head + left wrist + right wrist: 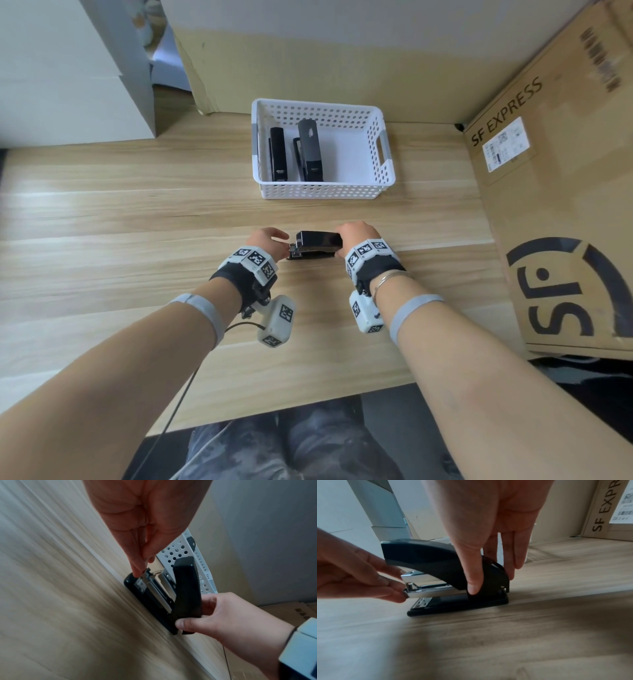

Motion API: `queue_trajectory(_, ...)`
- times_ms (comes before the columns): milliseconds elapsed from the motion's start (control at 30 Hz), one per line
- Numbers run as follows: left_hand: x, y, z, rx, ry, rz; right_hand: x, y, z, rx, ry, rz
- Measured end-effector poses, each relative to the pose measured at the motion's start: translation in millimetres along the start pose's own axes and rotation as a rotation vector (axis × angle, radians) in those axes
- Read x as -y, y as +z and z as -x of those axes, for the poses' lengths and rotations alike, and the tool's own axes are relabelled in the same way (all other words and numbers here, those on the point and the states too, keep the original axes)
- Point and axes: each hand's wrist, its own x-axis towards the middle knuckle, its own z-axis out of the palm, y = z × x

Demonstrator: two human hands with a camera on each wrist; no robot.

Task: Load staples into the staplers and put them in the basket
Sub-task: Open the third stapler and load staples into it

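At table centre, stapler: long axis 9-to-3, mouth toward 9.
Right hand: grips hinge end.
Left hand: pinches metal magazine tip.

There are three staplers, two in the one basket and one on the one table, plus one carton and two hands.

Stapler on table btwn hands, basket behind w/ two staplers inside
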Motion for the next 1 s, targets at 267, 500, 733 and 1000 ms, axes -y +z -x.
queue_trajectory(267, -3.4, 12.5, -4.9, -0.041, 0.022, -0.138, -2.0, 2.9, -2.6, -0.022, -0.006, -0.013)
queue_trajectory(500, -9.9, 7.6, -5.2, 0.033, 0.055, -0.241, 3.5, -3.0, 1.9, 0.003, -0.011, -0.026)
queue_trajectory(733, -20.3, 7.9, 0.1, 0.020, 0.098, -0.294, 14.7, -5.3, 10.2, -0.036, -0.184, -0.077)
queue_trajectory(1000, -101.8, -24.0, -3.4, -0.081, 0.417, -0.340, 0.4, -82.9, 15.4, -0.248, -0.159, -0.131)
